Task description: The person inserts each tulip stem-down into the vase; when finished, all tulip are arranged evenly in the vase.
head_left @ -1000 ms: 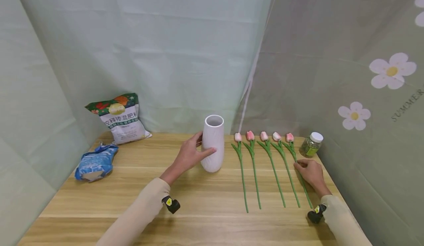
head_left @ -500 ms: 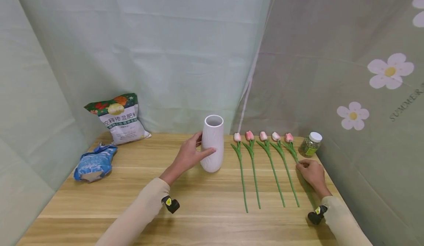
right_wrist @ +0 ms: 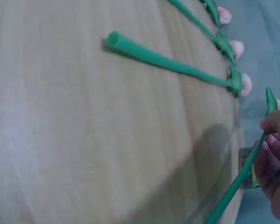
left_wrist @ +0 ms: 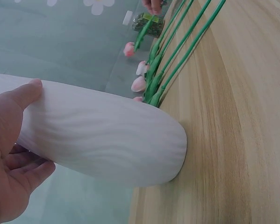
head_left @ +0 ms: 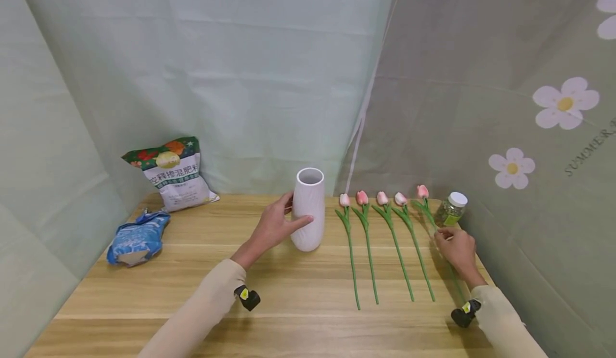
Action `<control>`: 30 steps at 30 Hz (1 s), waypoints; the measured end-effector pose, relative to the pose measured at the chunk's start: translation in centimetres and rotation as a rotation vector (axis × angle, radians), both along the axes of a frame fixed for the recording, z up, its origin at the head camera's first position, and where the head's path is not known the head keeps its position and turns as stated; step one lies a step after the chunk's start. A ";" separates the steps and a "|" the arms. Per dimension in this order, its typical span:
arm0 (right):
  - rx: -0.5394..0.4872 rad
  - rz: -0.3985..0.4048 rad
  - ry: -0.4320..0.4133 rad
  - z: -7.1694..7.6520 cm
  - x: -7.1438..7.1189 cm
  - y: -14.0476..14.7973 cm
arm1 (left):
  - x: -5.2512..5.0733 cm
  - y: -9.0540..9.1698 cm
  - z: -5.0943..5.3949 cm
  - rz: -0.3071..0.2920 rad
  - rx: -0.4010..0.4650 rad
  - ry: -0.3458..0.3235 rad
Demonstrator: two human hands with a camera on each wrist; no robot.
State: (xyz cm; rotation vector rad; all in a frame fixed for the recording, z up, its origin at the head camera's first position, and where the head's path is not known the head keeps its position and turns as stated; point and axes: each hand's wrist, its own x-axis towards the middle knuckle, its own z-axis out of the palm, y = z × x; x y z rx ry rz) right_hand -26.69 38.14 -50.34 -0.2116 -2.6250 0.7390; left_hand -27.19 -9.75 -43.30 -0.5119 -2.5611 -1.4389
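A tall white vase (head_left: 309, 203) stands upright on the wooden table. My left hand (head_left: 274, 225) grips its side, the thumb across the front and the fingers round the back. In the left wrist view the vase (left_wrist: 107, 133) shows a rippled surface. My right hand (head_left: 457, 250) pinches the green stem of a pink artificial tulip (head_left: 422, 191) below its leaves. That tulip is raised off the table, as the right wrist view of its stem (right_wrist: 240, 179) and the shadow beneath show. Left of it several pale pink tulips (head_left: 414, 235) lie in a row, heads toward the back.
A glass jar with a white lid (head_left: 452, 208) stands at the back right, close behind my right hand. At the back left a printed fertilizer bag (head_left: 178, 179) leans on the curtain, with a blue bag (head_left: 138, 239) before it. Curtains enclose the table (head_left: 289, 320).
My right hand has lifted the rightmost tulip from the table and moved slightly right with it. The left hand and the vase stay as they were.
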 end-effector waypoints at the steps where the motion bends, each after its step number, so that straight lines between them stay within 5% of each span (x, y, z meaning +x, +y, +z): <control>1: 0.008 0.006 0.022 0.3 0.1 -0.1 | 0.0 0.0 0.0 0.000 -0.001 0.003; 13: 0.016 0.030 0.156 3.7 0.6 -0.7 | 0.0 -0.1 0.0 -0.003 0.004 0.012; 30: -0.042 0.044 0.174 6.5 0.8 -2.7 | 0.1 -0.1 0.1 -0.003 0.009 -0.006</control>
